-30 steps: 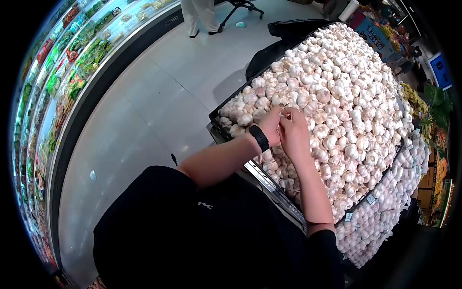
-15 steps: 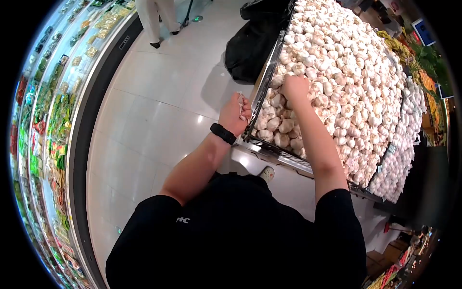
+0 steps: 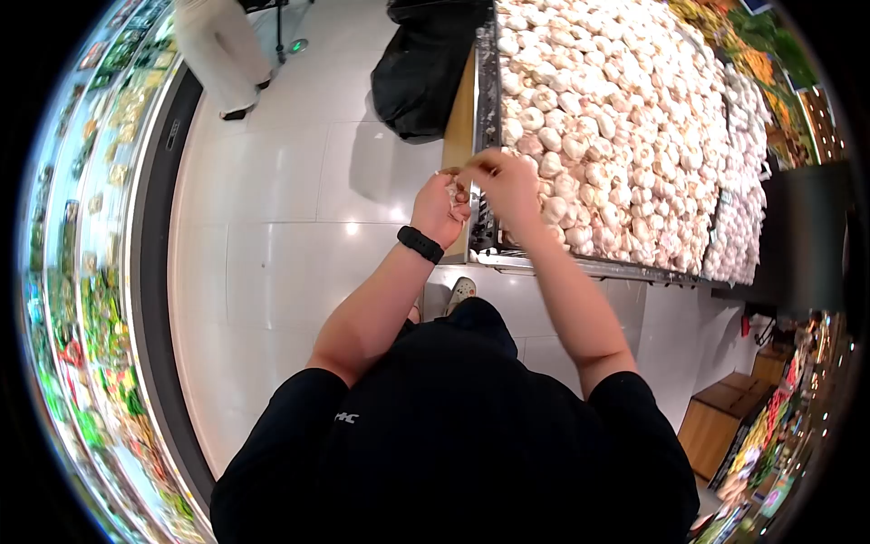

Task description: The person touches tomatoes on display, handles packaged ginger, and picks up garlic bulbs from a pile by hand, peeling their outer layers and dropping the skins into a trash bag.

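A wide heap of garlic bulbs (image 3: 607,118) fills a display bin with a dark metal edge (image 3: 488,100). At the bin's near left corner, my left hand (image 3: 435,214) is closed around pale, papery scraps that look like garlic skin (image 3: 453,192). A black band (image 3: 420,243) circles that wrist. My right hand (image 3: 509,189) is right beside the left one, over the bin's edge, fingers curled together and slightly blurred. Whatever its fingertips pinch, if anything, is hidden.
A black bag-like bundle (image 3: 421,77) stands against the bin's left side. Refrigerated shelves (image 3: 100,299) of packaged produce line the left. A person in pale trousers (image 3: 217,54) stands at the upper left. Netted garlic (image 3: 739,181) lies beyond the loose bulbs; wooden boxes (image 3: 720,422) are lower right.
My right hand has left the garlic heap and come leftward to my left hand. My left hand keeps its grip on the pale scraps. The view has turned and shifted.
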Motion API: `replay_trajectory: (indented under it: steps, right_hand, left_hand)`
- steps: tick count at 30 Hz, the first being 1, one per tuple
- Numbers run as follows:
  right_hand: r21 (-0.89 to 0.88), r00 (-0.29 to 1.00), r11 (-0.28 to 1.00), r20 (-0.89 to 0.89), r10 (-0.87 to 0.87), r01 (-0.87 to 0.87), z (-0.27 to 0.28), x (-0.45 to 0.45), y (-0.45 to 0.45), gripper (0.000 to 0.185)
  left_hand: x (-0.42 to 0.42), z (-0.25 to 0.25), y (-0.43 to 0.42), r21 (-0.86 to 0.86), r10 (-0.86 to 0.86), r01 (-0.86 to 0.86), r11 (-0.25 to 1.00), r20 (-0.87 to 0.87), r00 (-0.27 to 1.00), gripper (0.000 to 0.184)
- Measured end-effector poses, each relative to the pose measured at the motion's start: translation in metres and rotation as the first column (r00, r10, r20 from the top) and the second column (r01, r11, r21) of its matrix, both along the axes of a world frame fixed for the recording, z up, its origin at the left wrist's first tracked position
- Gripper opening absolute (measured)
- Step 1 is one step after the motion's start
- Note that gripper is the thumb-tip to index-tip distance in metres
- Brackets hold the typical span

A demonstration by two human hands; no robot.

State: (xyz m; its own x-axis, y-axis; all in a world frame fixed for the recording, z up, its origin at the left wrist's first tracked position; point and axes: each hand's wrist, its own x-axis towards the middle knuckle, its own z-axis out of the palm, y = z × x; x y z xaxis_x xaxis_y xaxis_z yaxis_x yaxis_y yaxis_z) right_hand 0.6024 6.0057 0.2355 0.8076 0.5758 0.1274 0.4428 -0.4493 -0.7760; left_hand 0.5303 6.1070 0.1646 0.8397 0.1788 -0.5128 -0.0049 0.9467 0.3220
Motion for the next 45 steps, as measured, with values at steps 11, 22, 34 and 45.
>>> replay_trajectory:
  steps: [11,22,34,45]
  right_hand:
    - [0.127,0.960,0.982,0.262,0.100,-0.137,-0.037,-0.005,-0.039,0.021]
    - [-0.699,0.986,0.715,0.106,0.130,-0.019,-0.069,0.035,-0.051,0.015]
    - [-0.697,0.976,0.700,0.003,-0.219,0.159,-0.114,0.059,-0.045,0.017]
    - [0.140,0.429,0.408,-0.389,-0.815,0.902,-0.058,0.027,0.007,0.015]
  left_hand:
    - [0.027,-0.008,-0.017,-0.037,0.002,-0.009,0.999,-0.179,0.984,0.017]
    - [0.031,0.007,0.016,-0.147,-0.044,0.031,0.989,-0.083,0.996,0.025]
    - [0.053,0.002,0.083,-0.175,-0.363,0.348,0.921,-0.065,0.929,0.024]
    - [0.087,-0.003,0.214,-0.155,-0.489,0.472,0.868,-0.097,0.867,0.022]
